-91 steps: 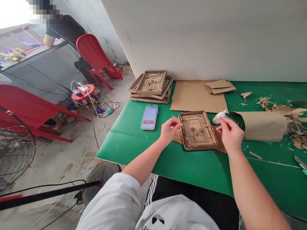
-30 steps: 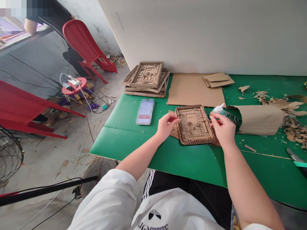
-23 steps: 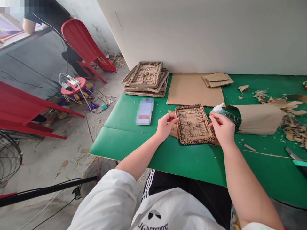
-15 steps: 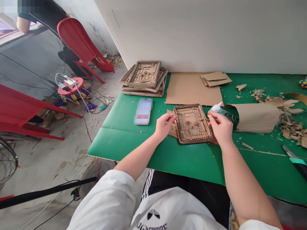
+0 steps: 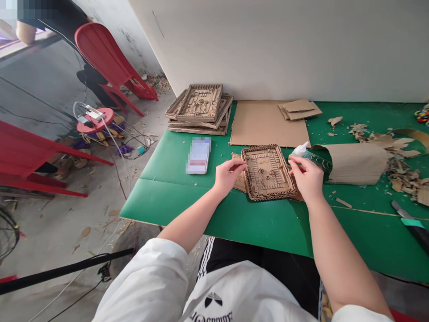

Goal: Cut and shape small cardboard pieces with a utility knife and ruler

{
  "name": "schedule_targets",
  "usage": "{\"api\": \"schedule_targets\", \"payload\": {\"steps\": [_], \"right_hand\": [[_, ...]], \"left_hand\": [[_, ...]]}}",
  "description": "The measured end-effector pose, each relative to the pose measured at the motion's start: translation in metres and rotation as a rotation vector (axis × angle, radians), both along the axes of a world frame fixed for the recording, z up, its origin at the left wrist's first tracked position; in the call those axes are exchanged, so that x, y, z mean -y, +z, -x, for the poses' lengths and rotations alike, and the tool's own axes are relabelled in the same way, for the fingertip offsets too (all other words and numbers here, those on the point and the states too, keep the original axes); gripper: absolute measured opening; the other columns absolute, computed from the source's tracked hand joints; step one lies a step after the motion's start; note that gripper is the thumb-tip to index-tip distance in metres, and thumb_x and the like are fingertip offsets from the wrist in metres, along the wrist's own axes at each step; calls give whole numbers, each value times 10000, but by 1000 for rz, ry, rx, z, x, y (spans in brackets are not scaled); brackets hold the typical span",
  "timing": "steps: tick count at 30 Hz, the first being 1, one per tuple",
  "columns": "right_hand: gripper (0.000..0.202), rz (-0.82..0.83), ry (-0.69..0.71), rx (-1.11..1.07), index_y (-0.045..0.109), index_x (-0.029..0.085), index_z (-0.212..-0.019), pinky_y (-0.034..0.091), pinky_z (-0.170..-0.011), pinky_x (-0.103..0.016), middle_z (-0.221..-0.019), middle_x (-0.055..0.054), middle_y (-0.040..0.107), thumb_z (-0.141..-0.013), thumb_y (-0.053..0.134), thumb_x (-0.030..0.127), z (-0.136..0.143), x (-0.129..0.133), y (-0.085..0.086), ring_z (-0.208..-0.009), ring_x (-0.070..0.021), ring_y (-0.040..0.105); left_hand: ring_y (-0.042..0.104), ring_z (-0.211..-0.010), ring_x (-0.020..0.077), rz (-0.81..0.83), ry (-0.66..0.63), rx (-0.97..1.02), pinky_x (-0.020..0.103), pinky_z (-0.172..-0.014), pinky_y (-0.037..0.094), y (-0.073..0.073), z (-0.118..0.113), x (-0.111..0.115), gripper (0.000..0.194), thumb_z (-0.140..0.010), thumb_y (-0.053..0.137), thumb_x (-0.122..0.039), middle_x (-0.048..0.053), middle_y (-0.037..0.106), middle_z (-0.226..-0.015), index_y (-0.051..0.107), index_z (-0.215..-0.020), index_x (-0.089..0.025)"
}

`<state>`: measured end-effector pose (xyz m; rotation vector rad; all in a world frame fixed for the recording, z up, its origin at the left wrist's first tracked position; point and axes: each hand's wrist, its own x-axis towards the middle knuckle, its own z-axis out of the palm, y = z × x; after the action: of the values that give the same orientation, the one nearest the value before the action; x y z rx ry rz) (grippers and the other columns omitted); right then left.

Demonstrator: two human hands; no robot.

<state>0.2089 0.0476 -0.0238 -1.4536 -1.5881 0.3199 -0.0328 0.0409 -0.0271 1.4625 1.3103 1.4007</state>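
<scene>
A rectangular cardboard tray (image 5: 268, 173) with corrugated walls and small raised pieces inside rests on flat cardboard scraps (image 5: 239, 179). My left hand (image 5: 229, 176) is at the tray's left wall, thumb and fingertips pressed together; what they pinch, if anything, is too small to make out. By the right wall, my right hand (image 5: 307, 178) has its fingertips closed in the same way, and nothing between them can be made out. Just behind the right hand, a white-nozzled glue bottle (image 5: 315, 159) lies partly inside a brown cardboard sleeve (image 5: 357, 164).
Stacked cardboard trays (image 5: 203, 107) stand at the table's back left, near a phone (image 5: 198, 155). A cardboard sheet (image 5: 268, 125) lies behind the tray. Torn scraps (image 5: 402, 176) and a knife (image 5: 410, 223) are at right. Red chairs (image 5: 103, 56) and a person stand left.
The view has shifted slightly, moving the table and its objects a little left in the picture. Both hands stay beside the tray with fingertips closed.
</scene>
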Motion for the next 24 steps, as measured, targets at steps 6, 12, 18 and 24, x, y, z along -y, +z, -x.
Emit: {"api": "schedule_targets", "payload": {"steps": [6, 12, 18, 24], "right_hand": [[234, 2, 2, 8, 706, 189, -950, 535, -594, -286, -942, -67, 720, -847, 544, 324, 0, 1, 2, -532, -123, 633], [241, -1, 4, 4, 709, 188, -949, 533, -592, -296, -925, -69, 719, -846, 543, 330, 1, 1, 2, -532, -129, 632], [229, 2, 5, 1, 711, 189, -942, 533, -591, -287, -915, -64, 721, -843, 551, 321, 1, 1, 3, -528, -125, 632], [227, -10, 8, 9, 714, 185, -938, 529, -595, -290, -891, -62, 723, -843, 554, 315, 2, 0, 3, -526, -129, 632]], "left_hand": [[641, -660, 110, -12, 17, 12, 239, -630, 518, -1, -1, -1, 89, -719, 699, -256, 2, 709, -735, 704, -782, -194], [643, -692, 99, -41, -4, 47, 234, -658, 527, -1, 0, -2, 141, -700, 704, -220, 11, 701, -798, 688, -836, -187], [613, -652, 84, -14, -24, 113, 222, -636, 514, 1, 0, -2, 177, -671, 727, -214, -15, 663, -732, 682, -841, -193], [654, -654, 107, 84, -50, 265, 218, -576, 506, 8, -1, -3, 189, -688, 710, -254, 6, 689, -714, 642, -845, -174]]}}
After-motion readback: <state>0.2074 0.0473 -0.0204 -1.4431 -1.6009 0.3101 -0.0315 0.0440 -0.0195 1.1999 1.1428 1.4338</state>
